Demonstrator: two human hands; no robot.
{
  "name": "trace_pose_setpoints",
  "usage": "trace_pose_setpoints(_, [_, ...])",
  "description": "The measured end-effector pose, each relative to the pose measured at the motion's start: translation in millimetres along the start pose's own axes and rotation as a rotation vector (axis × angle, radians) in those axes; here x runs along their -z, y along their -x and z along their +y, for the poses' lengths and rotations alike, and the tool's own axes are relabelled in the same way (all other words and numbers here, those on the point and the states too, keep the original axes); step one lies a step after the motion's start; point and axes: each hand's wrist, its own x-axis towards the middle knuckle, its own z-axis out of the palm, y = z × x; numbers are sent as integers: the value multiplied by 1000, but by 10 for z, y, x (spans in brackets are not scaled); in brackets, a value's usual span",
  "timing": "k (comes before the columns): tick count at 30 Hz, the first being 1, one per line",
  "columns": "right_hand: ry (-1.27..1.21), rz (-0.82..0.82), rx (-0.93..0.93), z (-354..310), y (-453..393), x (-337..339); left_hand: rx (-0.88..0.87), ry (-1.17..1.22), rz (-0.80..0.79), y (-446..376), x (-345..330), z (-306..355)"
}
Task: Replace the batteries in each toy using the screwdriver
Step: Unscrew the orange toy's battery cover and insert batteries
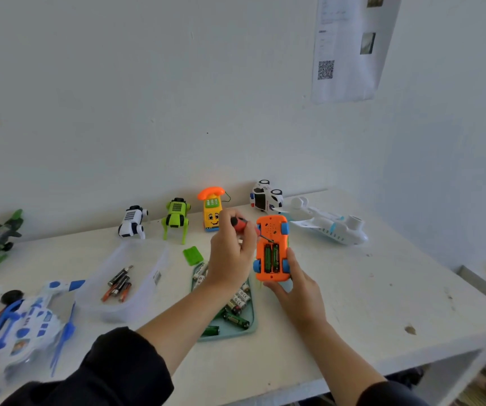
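Note:
An orange toy car (271, 230) with blue wheels is held belly-up above the table; its open compartment shows two green batteries (271, 257). My right hand (296, 284) grips the car from below and the right. My left hand (230, 253) holds a red-and-black screwdriver (240, 224), whose thin shaft points at the car's underside near the compartment's top edge. A green battery cover (192, 255) lies on the table to the left of my left hand.
A teal tray (252, 323) of several batteries sits under my arms. A clear box (136, 276) holds used batteries. A white robot dog (132, 222), green robot dog (176, 216), yellow phone toy (212, 210), police car (266, 197), white plane (328, 224) and blue-white toy (25, 323) stand around.

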Motion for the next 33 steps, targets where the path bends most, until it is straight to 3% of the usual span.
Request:
trace_pose_setpoints(9, [13,30,68,30,-1,-17,-168,-188,-160,-124,-68,135])
trace_pose_setpoints(11, [17,24,94,31,12,-18,-41,-176,-172,-287,-86,167])
trace_pose_setpoints(17, [28,-11,107,31,29,-18,573,-12,-112,-828,-92,47])
trace_pose_setpoints(21, [-12,26,66,54,8,-22,765,99,46,-826,-57,-69])
trace_pose_setpoints(23, [-22,37,55,64,2,-26,695,79,114,-793,-35,-89])
trace_pose_setpoints(25, [-17,28,71,46,4,-28,526,-24,74,-741,-12,-42])
trace_pose_setpoints(30, [-7,1,48,55,5,-46,5,-343,-300,-472,4,63])
trace_pose_setpoints(33, [-16,-21,19,63,-1,-58,-103,-639,-569,-349,-24,-19])
